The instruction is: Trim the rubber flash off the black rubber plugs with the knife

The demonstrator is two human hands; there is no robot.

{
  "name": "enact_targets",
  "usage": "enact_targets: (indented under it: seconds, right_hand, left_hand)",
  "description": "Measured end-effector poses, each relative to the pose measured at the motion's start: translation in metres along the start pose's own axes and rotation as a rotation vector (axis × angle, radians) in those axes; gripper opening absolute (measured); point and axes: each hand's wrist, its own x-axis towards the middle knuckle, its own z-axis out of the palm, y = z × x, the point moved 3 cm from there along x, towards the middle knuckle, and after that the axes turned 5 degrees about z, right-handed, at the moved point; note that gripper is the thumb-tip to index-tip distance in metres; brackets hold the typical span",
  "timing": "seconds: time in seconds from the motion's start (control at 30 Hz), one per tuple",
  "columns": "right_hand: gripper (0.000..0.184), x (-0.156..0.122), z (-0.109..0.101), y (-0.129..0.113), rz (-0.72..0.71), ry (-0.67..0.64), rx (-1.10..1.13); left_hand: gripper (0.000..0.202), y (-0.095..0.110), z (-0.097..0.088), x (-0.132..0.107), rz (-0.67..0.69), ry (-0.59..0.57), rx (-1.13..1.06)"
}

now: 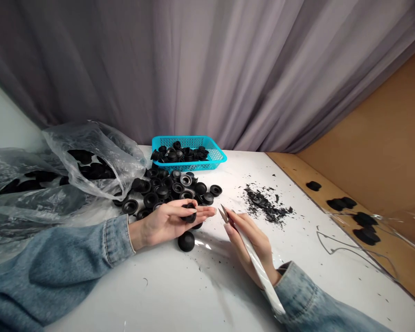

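My left hand [166, 221] is turned palm up in front of the heap. Between its thumb and fingers it pinches a small black rubber plug [190, 215], ring-shaped on the side that shows. To its right, my right hand [251, 242] grips pointed tweezers [254, 260] whose long shank is wrapped in white. The two metal tips stand slightly apart, close to the left fingertips but not touching the plug. Just below the left hand a domed black plug [186, 241] lies on the white table [152, 295]. Behind that hand is a heap of similar plugs [162, 191], some ribbed.
A blue perforated basket [190, 168] with black plugs stands at the back. Clear plastic bags [90, 138] holding black pieces lie on the left. Black scraps [266, 203] are piled at right, near a bent wire [327, 244]. Black pieces [364, 226] rest along the brown edge.
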Motion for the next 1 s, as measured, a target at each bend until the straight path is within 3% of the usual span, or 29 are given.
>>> enact_targets:
  seconds: [0.33, 0.57, 0.7, 0.87, 1.0]
  right_hand:
    - [0.031, 0.001, -0.001, -0.003, 0.004, -0.005, 0.025]
    - [0.029, 0.003, -0.002, -0.004, 0.003, -0.003, 0.019]
    - [0.025, 0.002, -0.002, -0.002, 0.076, -0.013, 0.037]
    - [0.024, -0.002, -0.003, 0.005, 0.283, -0.023, 0.093]
    - [0.023, -0.002, -0.002, 0.001, 0.234, -0.082, 0.131]
  left_hand:
    - [0.025, -0.003, -0.001, 0.000, -0.012, -0.120, 0.096]
    - [0.028, -0.004, -0.002, 0.000, -0.002, -0.091, 0.180]
    - [0.022, -0.004, -0.004, 0.001, -0.003, -0.063, 0.269]
    - [0.026, -0.008, -0.003, 0.000, 0.002, -0.032, 0.440]
    - [0.031, -0.014, -0.001, 0.000, 0.064, -0.054, 0.601]
